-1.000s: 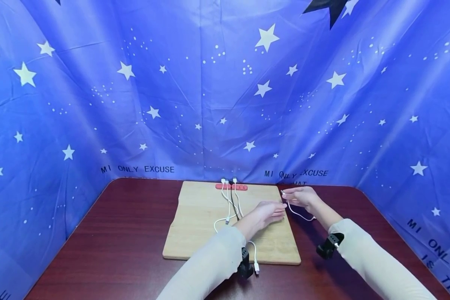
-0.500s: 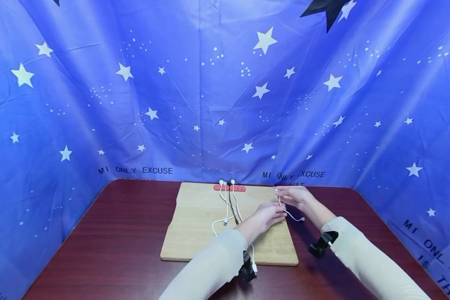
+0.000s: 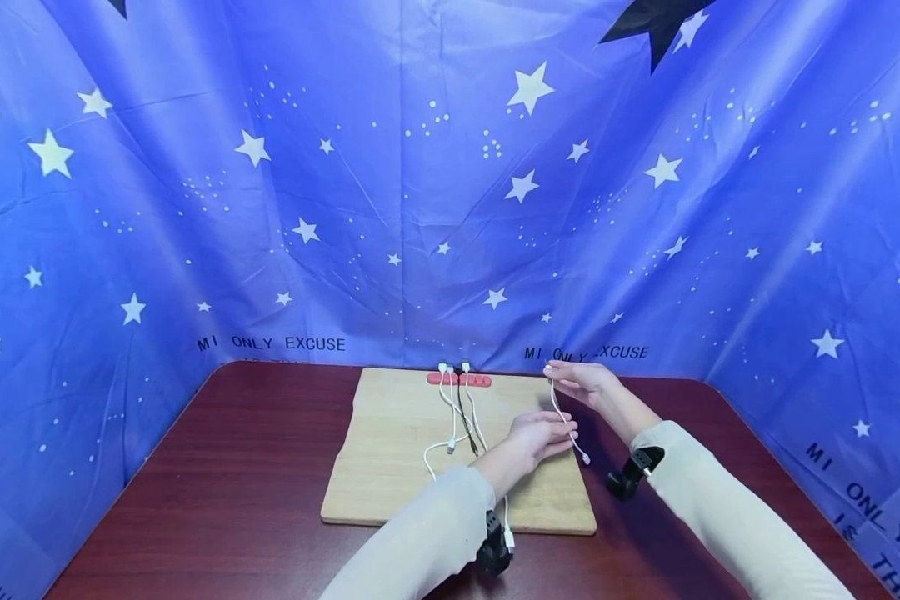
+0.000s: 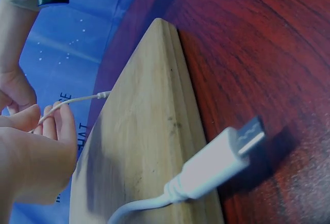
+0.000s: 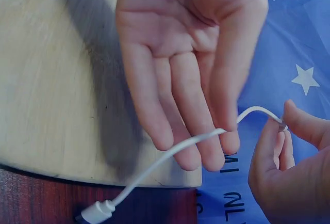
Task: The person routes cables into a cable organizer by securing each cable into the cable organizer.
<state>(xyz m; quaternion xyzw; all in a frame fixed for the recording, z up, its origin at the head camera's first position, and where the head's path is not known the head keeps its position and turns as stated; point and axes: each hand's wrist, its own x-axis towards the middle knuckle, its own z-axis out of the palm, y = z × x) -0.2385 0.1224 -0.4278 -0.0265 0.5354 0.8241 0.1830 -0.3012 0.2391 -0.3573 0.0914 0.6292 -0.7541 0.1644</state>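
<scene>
A short white charging cable (image 3: 554,398) runs between the two hands over the right edge of the wooden board (image 3: 390,475). My right hand (image 3: 583,385) pinches its upper end between thumb and fingertips, covering most of that plug. Lower down, my left hand (image 3: 534,435) holds the cord lightly between thumb and fingers, palm turned up in the right wrist view. The free plug (image 5: 98,212) dangles beyond the left fingertips. Across the board's back edge lies a red cable holder (image 3: 483,381), with several white cables (image 3: 474,408) and a black cable (image 3: 461,408) set in it.
Another white cable's plug (image 4: 214,164) hangs over the board's front edge, close to the left wrist camera. A loose connector (image 3: 451,447) lies mid-board. Blue star-printed cloth (image 3: 450,167) surrounds the dark red table (image 3: 232,467) at the back and sides.
My right hand has moved left with the cable, toward the left hand. My left fingers have come onto the cord, and its free plug has swung left and down.
</scene>
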